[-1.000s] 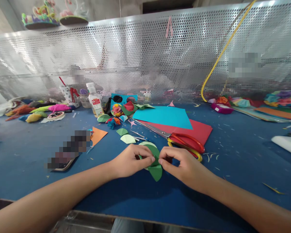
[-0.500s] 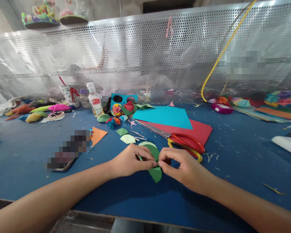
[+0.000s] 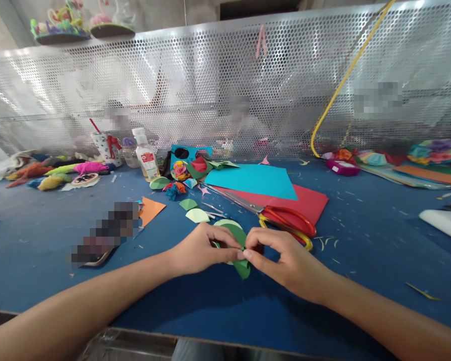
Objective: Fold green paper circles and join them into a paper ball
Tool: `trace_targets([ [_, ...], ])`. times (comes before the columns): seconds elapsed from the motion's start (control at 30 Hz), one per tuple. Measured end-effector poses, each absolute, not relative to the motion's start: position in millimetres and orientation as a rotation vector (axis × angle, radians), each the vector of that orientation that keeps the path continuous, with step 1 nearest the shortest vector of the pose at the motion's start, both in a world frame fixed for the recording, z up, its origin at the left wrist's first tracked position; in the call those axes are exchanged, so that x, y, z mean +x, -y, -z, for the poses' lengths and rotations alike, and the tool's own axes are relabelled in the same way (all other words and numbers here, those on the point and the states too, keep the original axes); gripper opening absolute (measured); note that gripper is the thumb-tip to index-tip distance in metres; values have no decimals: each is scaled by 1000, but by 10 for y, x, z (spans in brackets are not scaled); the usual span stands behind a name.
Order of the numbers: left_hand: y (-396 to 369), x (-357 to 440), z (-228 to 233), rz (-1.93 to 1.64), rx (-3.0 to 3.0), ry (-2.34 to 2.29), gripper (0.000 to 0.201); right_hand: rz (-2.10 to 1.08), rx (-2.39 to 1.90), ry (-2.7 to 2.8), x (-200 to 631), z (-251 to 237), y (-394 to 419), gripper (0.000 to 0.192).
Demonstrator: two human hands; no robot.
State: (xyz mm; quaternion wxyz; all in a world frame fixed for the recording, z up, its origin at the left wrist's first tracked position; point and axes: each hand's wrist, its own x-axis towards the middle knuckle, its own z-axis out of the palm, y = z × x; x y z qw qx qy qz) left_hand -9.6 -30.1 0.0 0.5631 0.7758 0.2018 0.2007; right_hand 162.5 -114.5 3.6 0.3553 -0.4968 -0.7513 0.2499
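My left hand (image 3: 206,248) pinches a dark green paper piece (image 3: 243,269) between thumb and fingertips, just above the table. From the other side my right hand (image 3: 280,255) pinches the same paper, its fingertips meeting those of the left. The paper is rounded at its lower tip, and a pale green round piece (image 3: 221,224) shows behind it. My fingers hide the middle of the paper. Large scissors (image 3: 291,223) with red and yellow handles lie just beyond my right hand. Pale green (image 3: 197,215) and mid-green paper cut-outs (image 3: 188,204) rest beyond my left hand.
Blue (image 3: 253,181) and red paper sheets (image 3: 310,203) lie under the scissors. A glue bottle (image 3: 146,155) and a patterned cup (image 3: 107,148) stand at the back left. A phone (image 3: 97,258) lies left. Behind rises a perforated metal screen (image 3: 210,75); a yellow cable (image 3: 346,85) hangs before it.
The lower tip of the dark green paper has risen slightly and looks more folded up toward my fingers. Both hands stay almost in place.
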Motion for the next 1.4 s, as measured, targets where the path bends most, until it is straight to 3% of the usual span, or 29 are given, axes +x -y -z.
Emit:
trace_targets([
  [0.57,294,-85,2,-546,1684,-613,22,-460,-1386,1868,1647,-3,1115,6],
  [1.23,382,-97,-34,-617,2016,-657,20,-466,-1403,1894,1623,-15,1123,26],
  [1.4,368,-90,-46,-646,1965,-711,20,-506,-1410,1908,1620,-1,1128,17],
])
